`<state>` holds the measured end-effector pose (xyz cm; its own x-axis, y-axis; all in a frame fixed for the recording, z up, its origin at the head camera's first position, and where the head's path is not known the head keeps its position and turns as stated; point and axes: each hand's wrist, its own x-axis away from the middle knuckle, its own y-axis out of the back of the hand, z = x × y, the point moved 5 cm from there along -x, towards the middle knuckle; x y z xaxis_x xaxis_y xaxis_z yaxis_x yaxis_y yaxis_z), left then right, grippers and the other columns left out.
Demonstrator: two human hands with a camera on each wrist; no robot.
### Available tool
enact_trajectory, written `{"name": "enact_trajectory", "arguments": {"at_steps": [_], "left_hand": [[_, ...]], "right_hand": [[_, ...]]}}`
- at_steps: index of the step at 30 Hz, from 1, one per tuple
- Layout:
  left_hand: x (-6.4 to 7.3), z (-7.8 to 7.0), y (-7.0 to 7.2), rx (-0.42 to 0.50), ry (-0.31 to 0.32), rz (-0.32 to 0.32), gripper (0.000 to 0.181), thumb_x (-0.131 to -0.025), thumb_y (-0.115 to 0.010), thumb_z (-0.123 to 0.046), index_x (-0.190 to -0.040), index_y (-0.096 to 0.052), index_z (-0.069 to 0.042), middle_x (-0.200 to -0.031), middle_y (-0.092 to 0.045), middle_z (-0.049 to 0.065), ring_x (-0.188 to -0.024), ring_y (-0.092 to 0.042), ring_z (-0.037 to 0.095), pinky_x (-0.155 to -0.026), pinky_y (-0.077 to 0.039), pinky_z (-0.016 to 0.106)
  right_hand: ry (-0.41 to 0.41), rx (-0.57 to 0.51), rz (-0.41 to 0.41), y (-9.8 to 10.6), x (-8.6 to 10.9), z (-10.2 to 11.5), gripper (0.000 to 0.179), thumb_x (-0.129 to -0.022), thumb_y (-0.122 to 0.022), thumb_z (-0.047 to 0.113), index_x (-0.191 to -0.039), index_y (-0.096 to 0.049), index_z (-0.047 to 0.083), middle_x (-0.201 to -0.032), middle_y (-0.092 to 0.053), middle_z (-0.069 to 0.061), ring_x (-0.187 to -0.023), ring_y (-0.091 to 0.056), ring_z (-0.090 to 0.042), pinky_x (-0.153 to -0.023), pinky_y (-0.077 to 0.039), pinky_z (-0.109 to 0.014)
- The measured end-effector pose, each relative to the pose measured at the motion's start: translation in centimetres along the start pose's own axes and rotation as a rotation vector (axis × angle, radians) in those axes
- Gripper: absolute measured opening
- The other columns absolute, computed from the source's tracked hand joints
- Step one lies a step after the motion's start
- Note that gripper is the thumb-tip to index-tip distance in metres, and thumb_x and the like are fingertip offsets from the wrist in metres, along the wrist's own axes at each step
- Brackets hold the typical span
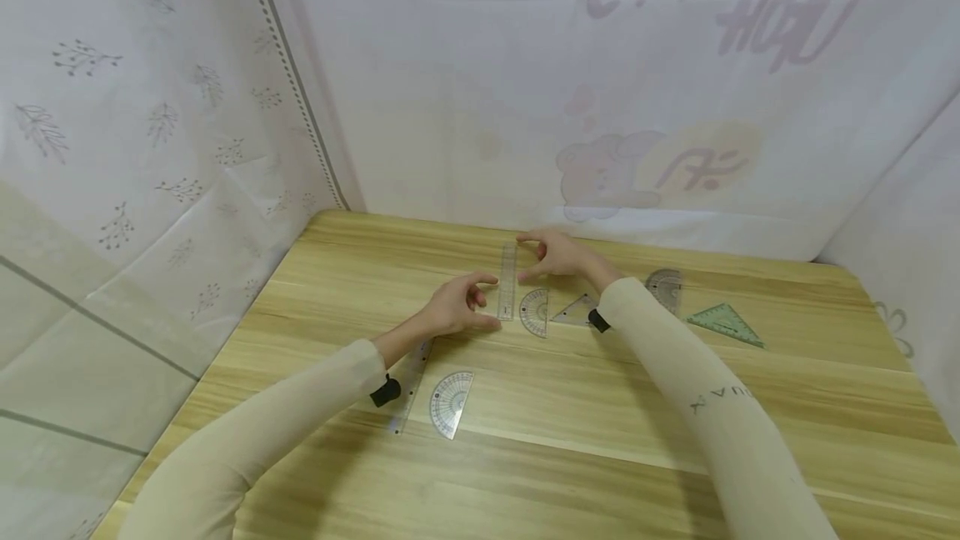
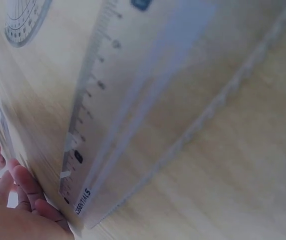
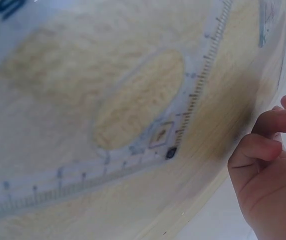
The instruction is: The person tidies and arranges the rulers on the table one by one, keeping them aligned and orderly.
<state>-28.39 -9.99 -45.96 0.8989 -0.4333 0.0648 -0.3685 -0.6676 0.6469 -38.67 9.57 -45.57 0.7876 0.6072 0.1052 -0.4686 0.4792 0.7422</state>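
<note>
Between my two hands a short clear ruler (image 1: 507, 282) lies flat on the wooden table, its length running away from me. My left hand (image 1: 456, 305) is at its left side, with index finger and thumb spread and their tips right by the edge. On the right, my right hand (image 1: 558, 255) is held the same way near the ruler's far half. Both hands keep their other fingers loosely bent. Close to the right of the ruler is a small clear protractor (image 1: 534, 312), followed by a clear set square (image 1: 576, 311), which fills much of the right wrist view.
A longer clear ruler (image 1: 412, 390) lies under my left wrist, with a larger protractor (image 1: 452, 404) beside it. Beyond my right forearm are a grey protractor (image 1: 665, 290) and a green set square (image 1: 726, 323). Printed cloth (image 1: 465, 107) hangs behind the table.
</note>
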Motion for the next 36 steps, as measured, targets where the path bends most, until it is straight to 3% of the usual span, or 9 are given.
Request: {"name": "enact_trajectory", "arguments": {"at_steps": [10, 16, 27, 36], "left_hand": [[-0.32, -0.02, -0.14, -0.108, 0.018, 0.006, 0.075, -0.078, -0.092, -0.024, -0.142, -0.056, -0.008, -0.093, -0.060, 0.001, -0.074, -0.053, 0.014, -0.069, -0.045, 0.029], [-0.37, -0.33, -0.13, -0.172, 0.005, 0.006, 0.074, -0.079, -0.091, -0.027, -0.141, -0.057, -0.004, -0.091, -0.059, 0.000, -0.078, -0.052, 0.015, -0.072, -0.044, 0.031], [-0.44, -0.20, -0.19, -0.159, 0.020, 0.038, 0.072, -0.083, -0.087, -0.028, -0.144, -0.056, -0.005, -0.091, -0.058, 0.002, -0.076, -0.051, 0.016, -0.071, -0.044, 0.031], [-0.39, -0.42, -0.06, -0.159, 0.020, 0.044, 0.071, -0.083, -0.087, -0.028, -0.144, -0.056, -0.006, -0.091, -0.059, 0.002, -0.075, -0.052, 0.016, -0.069, -0.044, 0.030]], "right_hand": [[-0.022, 0.017, 0.021, -0.12, 0.03, 0.53, 0.087, -0.083, -0.087, 0.034, -0.153, -0.043, 0.005, -0.090, -0.051, -0.011, -0.075, -0.044, -0.021, -0.064, -0.036, -0.036], [-0.045, 0.019, 0.036, -0.36, -0.08, 0.41, 0.087, -0.085, -0.086, 0.035, -0.154, -0.042, 0.007, -0.101, -0.052, -0.014, -0.085, -0.046, -0.024, -0.070, -0.038, -0.037], [-0.041, 0.012, 0.033, -0.49, -0.11, 0.64, 0.079, -0.085, -0.086, 0.033, -0.149, -0.048, 0.007, -0.115, -0.053, -0.015, -0.099, -0.048, -0.028, -0.081, -0.044, -0.043], [-0.043, -0.007, 0.021, -0.46, -0.17, 0.55, 0.072, -0.087, -0.084, 0.032, -0.146, -0.051, 0.007, -0.117, -0.054, -0.015, -0.103, -0.050, -0.029, -0.088, -0.044, -0.045]]}}
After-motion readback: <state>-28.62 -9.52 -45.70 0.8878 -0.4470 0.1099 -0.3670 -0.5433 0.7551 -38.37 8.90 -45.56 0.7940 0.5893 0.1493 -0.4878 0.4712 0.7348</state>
